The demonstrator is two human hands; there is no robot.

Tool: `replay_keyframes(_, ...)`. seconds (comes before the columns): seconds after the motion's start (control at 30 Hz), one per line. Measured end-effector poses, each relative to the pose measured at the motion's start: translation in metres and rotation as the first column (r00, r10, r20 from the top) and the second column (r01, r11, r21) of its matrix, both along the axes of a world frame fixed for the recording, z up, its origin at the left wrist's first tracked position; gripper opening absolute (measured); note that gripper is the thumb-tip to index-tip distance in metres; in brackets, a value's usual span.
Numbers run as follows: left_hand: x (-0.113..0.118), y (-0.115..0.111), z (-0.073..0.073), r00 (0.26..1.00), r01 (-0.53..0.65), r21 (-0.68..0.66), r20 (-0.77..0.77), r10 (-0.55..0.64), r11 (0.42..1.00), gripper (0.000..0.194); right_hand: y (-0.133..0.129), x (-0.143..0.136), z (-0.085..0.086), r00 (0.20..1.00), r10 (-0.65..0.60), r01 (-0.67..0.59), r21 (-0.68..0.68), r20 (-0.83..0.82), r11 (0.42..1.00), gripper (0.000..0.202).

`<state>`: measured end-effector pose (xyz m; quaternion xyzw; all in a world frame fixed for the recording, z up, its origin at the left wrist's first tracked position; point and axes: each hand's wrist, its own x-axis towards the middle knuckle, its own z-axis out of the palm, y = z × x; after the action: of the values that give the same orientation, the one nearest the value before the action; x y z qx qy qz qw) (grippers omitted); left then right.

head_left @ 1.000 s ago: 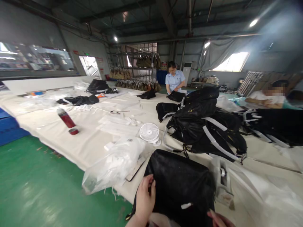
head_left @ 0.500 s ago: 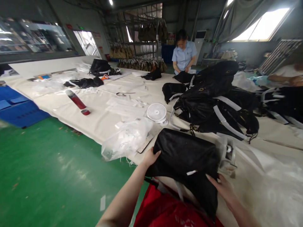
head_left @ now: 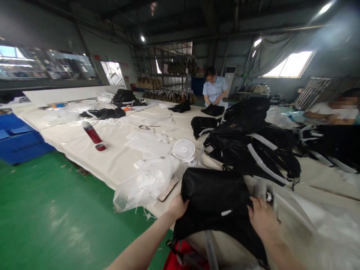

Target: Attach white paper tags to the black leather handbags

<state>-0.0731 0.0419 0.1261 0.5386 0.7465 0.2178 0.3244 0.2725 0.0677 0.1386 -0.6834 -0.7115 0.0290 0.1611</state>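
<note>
Black bag (head_left: 215, 195) in both hands

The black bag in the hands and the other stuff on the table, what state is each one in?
Black bag: lying at the table edge, gripped on both sides.
Left hand: fingers closed on the bag's left side.
Right hand: laid on the bag's right side.
Red bottle: lying tilted, cap off beside it.
Small white fan: upright; running or not, cannot tell.
Plastic bag: crumpled, stuffed with white pieces.
Pile of black bags: heaped up.
</note>
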Motion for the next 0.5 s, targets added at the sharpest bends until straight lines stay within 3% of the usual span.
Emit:
replay_keyframes(0.1,0.025,-0.034,-0.033,0.995,-0.096,-0.035,-0.026,0.095,0.995,0.033,-0.019,-0.027,-0.025,0.997,0.037,-0.021,-0.243,0.061,0.970,0.035)
replay_keyframes(0.17,0.038,-0.051,-0.051,0.991,-0.133,0.012,0.012,0.133,0.991,0.034,-0.025,-0.042,-0.039,0.997,0.010,0.021,-0.365,0.083,0.931,0.034)
replay_keyframes(0.3,0.043,-0.077,-0.074,0.988,-0.104,0.138,0.131,0.086,0.985,0.035,-0.025,-0.048,-0.058,0.992,-0.030,0.078,-0.413,0.122,0.907,0.016)
replay_keyframes(0.37,0.036,-0.086,-0.077,0.994,-0.112,0.221,0.044,0.104,0.969,0.039,-0.025,-0.044,-0.063,0.994,-0.008,0.054,-0.417,0.113,0.907,0.016)
replay_keyframes(0.43,0.031,-0.088,-0.072,0.970,-0.092,0.429,-0.164,0.177,0.899,0.049,-0.027,-0.039,-0.067,0.995,0.015,0.027,-0.400,0.102,0.916,0.018)
replay_keyframes(0.5,0.035,-0.080,-0.056,0.908,0.122,0.607,-0.389,0.159,0.785,0.055,-0.030,-0.037,-0.070,0.997,0.031,-0.001,-0.356,0.077,0.935,0.018)
